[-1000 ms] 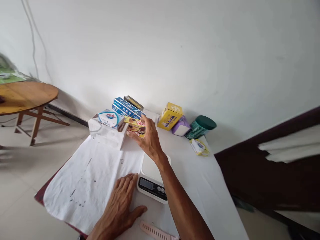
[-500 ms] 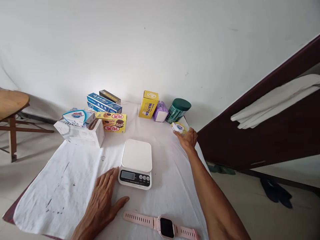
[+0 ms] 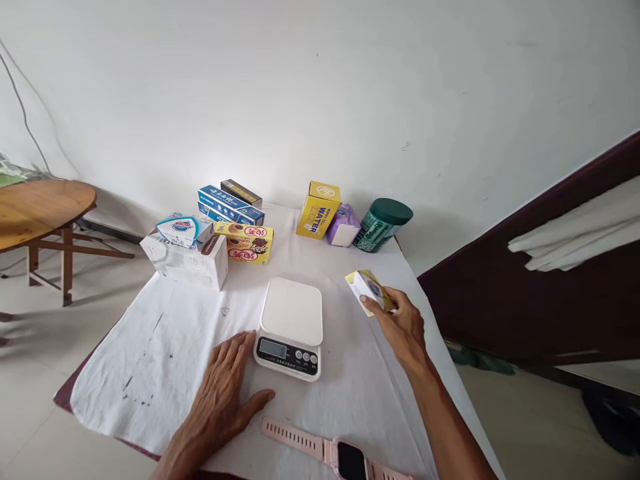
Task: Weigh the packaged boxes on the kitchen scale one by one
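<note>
My right hand (image 3: 403,323) grips a small white and yellow soap box (image 3: 367,291), tilted, with the thumb on its near side and the fingers around the far side. To its left on the cloth is a white digital kitchen scale (image 3: 291,311) with a bare platform; its display digits are too small to read. My left hand (image 3: 227,380) lies flat on the cloth, fingers stretched, their tips at the scale's left edge. In front of the scale lies a pink smartwatch (image 3: 350,459) with its strap spread out.
At the back left stand a white carton (image 3: 187,261) with a blue-white soap box (image 3: 183,231) on top, a yellow snack box (image 3: 250,244) and blue boxes (image 3: 230,205). Back right: a yellow box (image 3: 319,209), a purple pack (image 3: 345,225), a green-lidded tub (image 3: 383,225). A wooden stool (image 3: 45,207) stands left.
My right hand has lifted the soap box from beside the tub and brought it nearer the scale. My left hand stays flat. The camera view has turned slightly left.
</note>
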Action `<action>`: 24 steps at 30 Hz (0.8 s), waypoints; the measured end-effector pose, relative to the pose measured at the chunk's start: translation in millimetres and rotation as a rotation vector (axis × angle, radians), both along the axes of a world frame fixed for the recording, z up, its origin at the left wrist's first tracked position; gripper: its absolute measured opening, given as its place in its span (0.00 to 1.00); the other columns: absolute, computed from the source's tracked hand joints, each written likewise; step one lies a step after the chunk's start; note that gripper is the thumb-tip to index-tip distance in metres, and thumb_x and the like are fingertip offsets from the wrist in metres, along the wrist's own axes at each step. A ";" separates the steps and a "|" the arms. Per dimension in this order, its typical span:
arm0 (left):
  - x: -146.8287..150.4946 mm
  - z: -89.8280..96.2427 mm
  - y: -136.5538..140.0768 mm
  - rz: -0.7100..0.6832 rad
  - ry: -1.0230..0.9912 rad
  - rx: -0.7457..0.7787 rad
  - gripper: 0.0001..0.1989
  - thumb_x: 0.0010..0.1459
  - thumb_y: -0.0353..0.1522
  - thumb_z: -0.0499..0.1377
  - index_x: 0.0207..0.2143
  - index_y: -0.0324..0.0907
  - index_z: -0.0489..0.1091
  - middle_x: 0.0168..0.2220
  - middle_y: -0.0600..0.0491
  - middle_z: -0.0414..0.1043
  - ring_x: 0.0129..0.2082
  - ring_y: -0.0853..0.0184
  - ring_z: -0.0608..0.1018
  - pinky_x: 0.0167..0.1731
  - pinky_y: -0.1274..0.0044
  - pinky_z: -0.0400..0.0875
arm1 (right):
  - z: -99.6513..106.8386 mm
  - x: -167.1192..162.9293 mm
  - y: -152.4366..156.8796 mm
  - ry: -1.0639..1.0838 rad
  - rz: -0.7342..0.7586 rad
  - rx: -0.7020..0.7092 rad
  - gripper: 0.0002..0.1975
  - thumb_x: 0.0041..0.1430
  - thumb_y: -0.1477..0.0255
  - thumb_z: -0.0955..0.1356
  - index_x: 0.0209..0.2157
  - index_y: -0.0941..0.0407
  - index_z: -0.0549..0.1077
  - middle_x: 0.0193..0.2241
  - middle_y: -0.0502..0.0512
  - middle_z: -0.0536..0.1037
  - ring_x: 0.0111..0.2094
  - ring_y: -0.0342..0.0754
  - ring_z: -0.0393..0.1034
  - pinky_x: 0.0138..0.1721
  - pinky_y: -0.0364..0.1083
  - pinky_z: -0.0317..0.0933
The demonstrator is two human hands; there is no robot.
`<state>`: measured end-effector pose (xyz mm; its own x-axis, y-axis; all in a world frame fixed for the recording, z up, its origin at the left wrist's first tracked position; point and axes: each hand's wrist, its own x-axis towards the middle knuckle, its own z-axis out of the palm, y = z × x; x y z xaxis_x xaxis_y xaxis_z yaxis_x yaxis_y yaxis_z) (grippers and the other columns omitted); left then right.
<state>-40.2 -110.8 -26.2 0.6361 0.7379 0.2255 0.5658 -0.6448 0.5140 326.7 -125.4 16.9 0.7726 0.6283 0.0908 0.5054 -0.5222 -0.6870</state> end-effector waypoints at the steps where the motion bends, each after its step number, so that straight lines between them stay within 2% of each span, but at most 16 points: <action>1: 0.0 0.6 -0.1 -0.002 0.001 -0.004 0.42 0.63 0.39 0.64 0.72 0.46 0.45 0.67 0.43 0.62 0.66 0.49 0.65 0.62 0.56 0.64 | 2.3 -15.9 -8.1 0.013 0.070 0.050 0.32 0.50 0.51 0.71 0.53 0.54 0.73 0.49 0.60 0.79 0.46 0.59 0.74 0.46 0.54 0.68; 5: 0.1 -0.2 -0.2 -0.004 -0.006 0.009 0.43 0.63 0.38 0.64 0.73 0.46 0.45 0.66 0.42 0.62 0.66 0.48 0.65 0.62 0.55 0.63 | 6.7 -79.5 -22.6 -0.008 0.400 0.220 0.29 0.54 0.55 0.71 0.55 0.53 0.71 0.52 0.60 0.78 0.48 0.58 0.73 0.46 0.54 0.69; 8: 0.2 -1.5 -0.2 -0.014 -0.020 0.031 0.44 0.63 0.38 0.64 0.73 0.46 0.43 0.66 0.42 0.63 0.65 0.49 0.66 0.62 0.55 0.64 | 1.9 -113.0 -20.4 -0.143 0.590 0.232 0.25 0.59 0.60 0.70 0.57 0.53 0.69 0.51 0.61 0.77 0.52 0.60 0.70 0.50 0.58 0.68; 10: 0.2 -1.6 -0.2 -0.021 -0.023 0.033 0.44 0.63 0.38 0.64 0.73 0.46 0.42 0.66 0.42 0.63 0.65 0.49 0.66 0.62 0.56 0.64 | -2.7 -124.7 -17.7 -0.216 0.663 0.205 0.25 0.61 0.63 0.69 0.58 0.53 0.68 0.51 0.61 0.77 0.53 0.61 0.69 0.51 0.60 0.67; 14: 0.3 -0.2 0.0 -0.023 -0.029 0.033 0.44 0.63 0.38 0.65 0.73 0.47 0.42 0.65 0.42 0.64 0.65 0.49 0.67 0.62 0.55 0.64 | -3.9 -125.0 -15.9 -0.299 0.698 0.156 0.28 0.62 0.62 0.69 0.61 0.53 0.65 0.54 0.63 0.76 0.56 0.63 0.67 0.51 0.62 0.66; 18: 0.8 1.1 0.4 -0.028 -0.043 0.019 0.44 0.62 0.38 0.65 0.73 0.47 0.43 0.65 0.42 0.65 0.65 0.49 0.67 0.61 0.56 0.64 | 7.3 -112.8 -15.8 -0.322 0.684 0.145 0.36 0.59 0.57 0.72 0.65 0.52 0.60 0.58 0.64 0.73 0.59 0.64 0.65 0.53 0.63 0.66; 21: 0.6 0.3 0.3 -0.029 -0.049 0.003 0.44 0.62 0.38 0.65 0.73 0.47 0.44 0.65 0.43 0.65 0.65 0.49 0.67 0.62 0.56 0.63 | 12.3 -111.4 -12.7 -0.340 0.674 0.119 0.32 0.59 0.57 0.72 0.62 0.52 0.66 0.55 0.63 0.75 0.56 0.64 0.68 0.51 0.63 0.68; 24: -0.1 -1.2 -0.3 -0.023 -0.052 -0.015 0.44 0.62 0.38 0.65 0.72 0.47 0.44 0.65 0.43 0.63 0.66 0.49 0.66 0.63 0.55 0.62 | 9.7 -118.3 -8.1 -0.347 0.699 0.085 0.27 0.58 0.61 0.73 0.58 0.54 0.70 0.49 0.62 0.78 0.50 0.63 0.70 0.48 0.62 0.70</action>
